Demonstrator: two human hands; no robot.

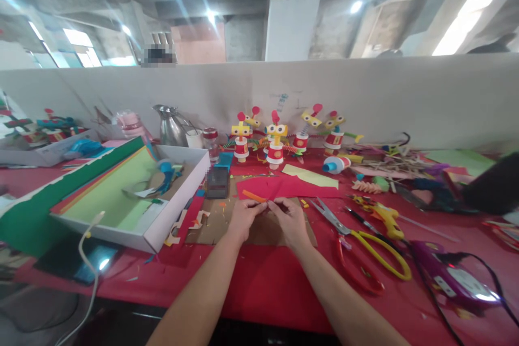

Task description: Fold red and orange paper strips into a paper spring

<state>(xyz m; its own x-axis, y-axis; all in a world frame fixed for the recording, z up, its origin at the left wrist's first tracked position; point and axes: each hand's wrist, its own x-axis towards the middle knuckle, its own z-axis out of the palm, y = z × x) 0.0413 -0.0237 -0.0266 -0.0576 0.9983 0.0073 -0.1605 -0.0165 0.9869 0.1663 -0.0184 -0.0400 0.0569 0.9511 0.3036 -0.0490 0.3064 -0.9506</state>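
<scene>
My left hand is closed in a pinch on a narrow orange paper strip, whose free end points up and to the left. Fingertips of my right hand press together at the strip's near end, meeting the left fingertips. What lies right between the fingertips is partly hidden. Both hands are over a brown cardboard sheet strewn with small paper scraps. Just beyond them are a piece of red paper and a pale yellow paper piece. Scissors with yellow and red handles lie open to the right.
Several paper-cup figures stand at the back. A white box of coloured paper is at left, beside a steel jug. A yellow glue gun, a purple corded device and a glue bottle lie at right.
</scene>
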